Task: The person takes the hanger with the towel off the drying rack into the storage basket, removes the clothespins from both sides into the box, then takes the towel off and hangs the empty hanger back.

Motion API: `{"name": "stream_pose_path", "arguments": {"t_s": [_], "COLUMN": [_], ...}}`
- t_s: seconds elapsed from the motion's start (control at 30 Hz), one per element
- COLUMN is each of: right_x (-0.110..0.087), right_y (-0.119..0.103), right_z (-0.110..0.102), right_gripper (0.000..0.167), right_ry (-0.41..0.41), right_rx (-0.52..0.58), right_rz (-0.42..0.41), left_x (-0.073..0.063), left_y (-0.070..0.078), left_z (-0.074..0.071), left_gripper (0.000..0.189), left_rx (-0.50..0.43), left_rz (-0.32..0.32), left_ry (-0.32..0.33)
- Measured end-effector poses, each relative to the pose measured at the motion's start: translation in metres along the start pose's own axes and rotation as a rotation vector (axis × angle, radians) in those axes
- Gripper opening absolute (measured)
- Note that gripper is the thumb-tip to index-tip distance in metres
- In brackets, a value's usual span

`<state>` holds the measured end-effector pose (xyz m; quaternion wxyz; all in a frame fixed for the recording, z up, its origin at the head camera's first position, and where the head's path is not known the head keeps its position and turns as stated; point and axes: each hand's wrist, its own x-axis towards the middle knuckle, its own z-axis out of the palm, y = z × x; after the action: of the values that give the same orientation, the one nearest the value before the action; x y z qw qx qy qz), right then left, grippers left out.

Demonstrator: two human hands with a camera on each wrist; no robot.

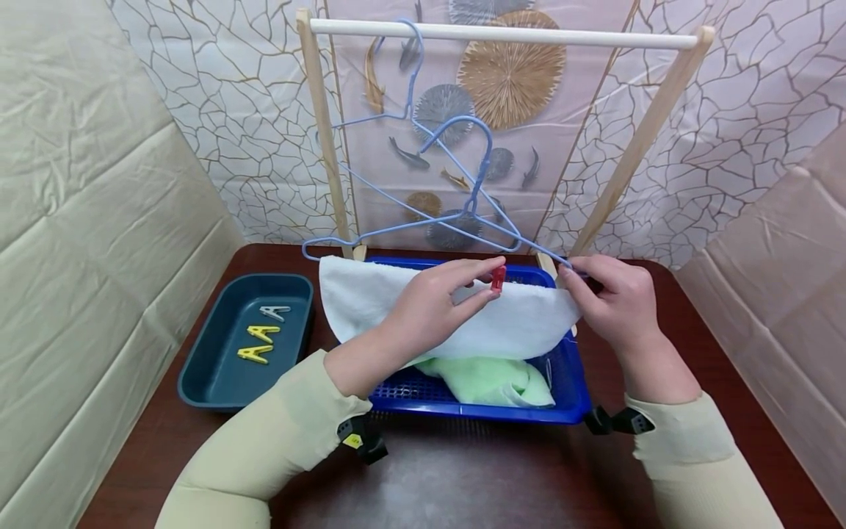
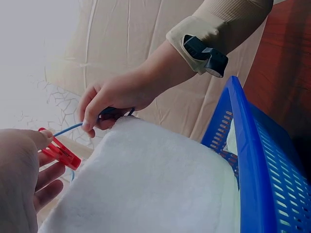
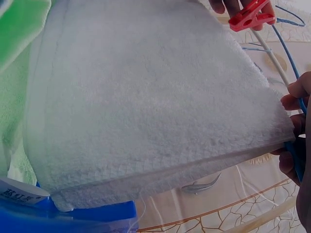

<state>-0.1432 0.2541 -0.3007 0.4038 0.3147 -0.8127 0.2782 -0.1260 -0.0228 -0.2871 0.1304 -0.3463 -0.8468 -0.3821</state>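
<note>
A white towel (image 1: pixel 522 316) hangs folded over the bottom bar of a blue hanger (image 1: pixel 472 209), above a blue basket (image 1: pixel 575 382). My left hand (image 1: pixel 432 301) pinches a red clothespin (image 1: pixel 499 279) between thumb and fingers, in front of the towel's top edge. In the left wrist view the red clothespin (image 2: pixel 60 153) is apart from the towel (image 2: pixel 146 179). My right hand (image 1: pixel 615 297) grips the right corner of the hanger at the towel's end. In the right wrist view its fingers (image 3: pixel 291 121) are beside the towel's corner.
A second blue hanger (image 1: pixel 377 187) hangs from the white rod (image 1: pixel 529 34) of a wooden rack. At left, a dark teal tray (image 1: pixel 198 382) holds two yellow clothespins (image 1: pixel 263 333) and a grey one (image 1: pixel 275 314). A light green towel (image 1: pixel 489 378) lies in the basket.
</note>
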Motion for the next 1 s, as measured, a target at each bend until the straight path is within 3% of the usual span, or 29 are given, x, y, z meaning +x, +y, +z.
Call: {"name": "stream_pose_path", "arguments": {"t_s": [0.3, 0.5, 1.0], "right_x": [-0.001, 0.0, 0.001], "right_y": [0.001, 0.0, 0.002], "right_z": [-0.003, -0.003, -0.002], "right_gripper": [0.013, 0.014, 0.016], "right_ry": [-0.003, -0.002, 0.005], "right_rx": [0.011, 0.014, 0.021], "right_rz": [-0.007, -0.007, -0.004], "left_x": [-0.006, -0.01, -0.026], "left_y": [-0.003, -0.008, -0.024], "left_z": [-0.006, -0.012, -0.039], "left_gripper": [0.045, 0.043, 0.041], "left_rx": [-0.002, -0.012, 0.02], "left_rz": [-0.046, -0.012, -0.036], "left_ry": [-0.019, 0.036, 0.122]}}
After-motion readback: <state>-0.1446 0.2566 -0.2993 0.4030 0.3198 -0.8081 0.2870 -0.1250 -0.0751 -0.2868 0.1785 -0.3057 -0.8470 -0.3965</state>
